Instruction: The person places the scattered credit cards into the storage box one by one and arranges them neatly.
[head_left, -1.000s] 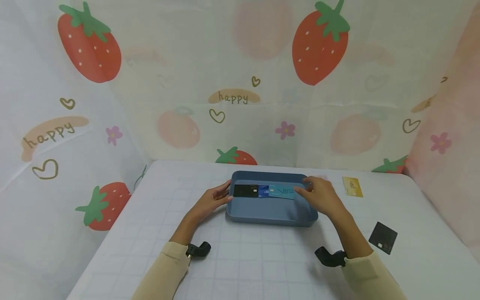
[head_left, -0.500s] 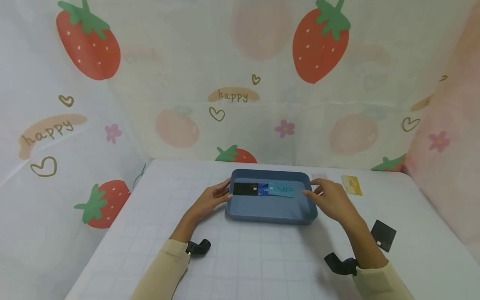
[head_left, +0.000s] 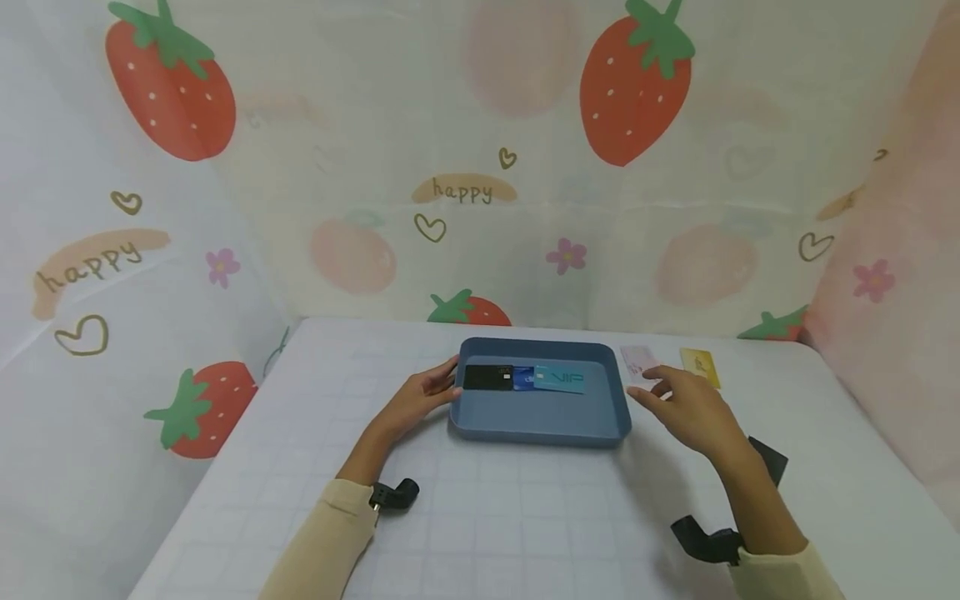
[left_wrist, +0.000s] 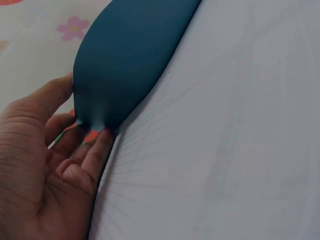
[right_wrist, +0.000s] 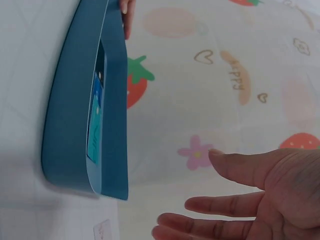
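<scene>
A shallow blue tray [head_left: 540,421] stands on the table, with a row of overlapping cards in it: a black card [head_left: 487,377], a dark blue card [head_left: 523,379] and a light blue VIP card [head_left: 562,379]. My left hand [head_left: 416,404] holds the tray's left end; in the left wrist view its thumb lies at the rim and its fingers bend against the lower edge. Off the tray's right end, my right hand [head_left: 690,408] hovers with fingers apart and nothing in them, as the right wrist view confirms. A pale pink card [head_left: 636,360] lies just beyond its fingertips.
A yellow card [head_left: 699,365] lies behind the right hand. Another black card [head_left: 771,458] is partly hidden by the right forearm. The white table [head_left: 480,517] backs onto a strawberry-print curtain [head_left: 360,133].
My right hand has moved right, from over the tray beside the VIP card to outside its right end, uncovering the pale pink card. My left hand has stayed on the tray.
</scene>
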